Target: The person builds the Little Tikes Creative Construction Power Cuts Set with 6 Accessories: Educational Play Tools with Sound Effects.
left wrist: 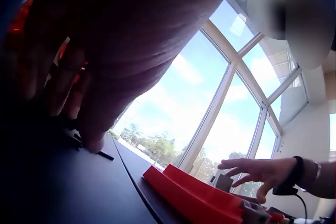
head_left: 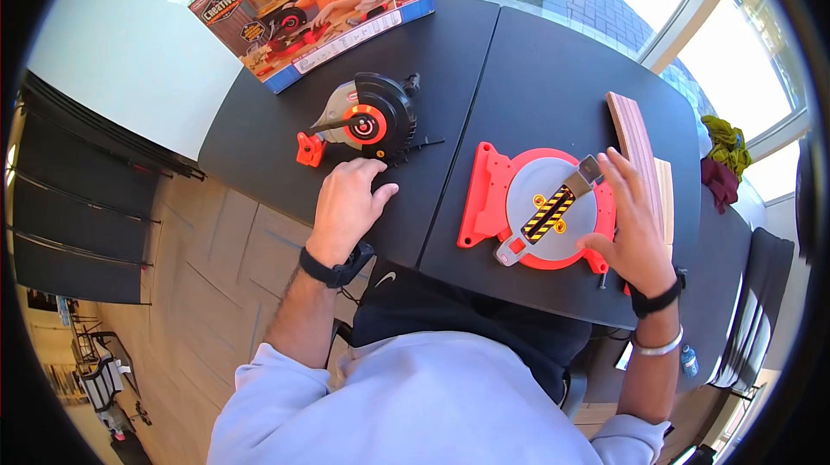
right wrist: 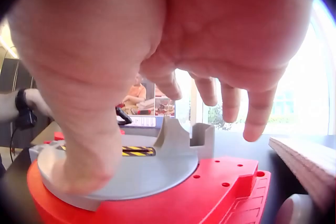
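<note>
A toy saw head (head_left: 372,119), grey and black with an orange-red hub and handle, lies on the dark table. My left hand (head_left: 346,204) is at its near edge, thumb extended to the right and fingers pointing down toward the tabletop. To the right sits the red saw base (head_left: 484,197) with a round grey turntable (head_left: 536,184) and a yellow-and-black striped slot. My right hand (head_left: 635,227) hovers over the base's right side with fingers spread and nothing held. Its thumb overlaps the turntable in the right wrist view, close to the grey upright bracket (right wrist: 176,137).
A printed toy box (head_left: 320,20) stands at the back left. Wood-look boards (head_left: 635,141) lie right of the base. Bunched green and maroon cloth (head_left: 726,149) lies at the far right. A seam (head_left: 458,128) crosses the table between the saw head and base. Windows line the back.
</note>
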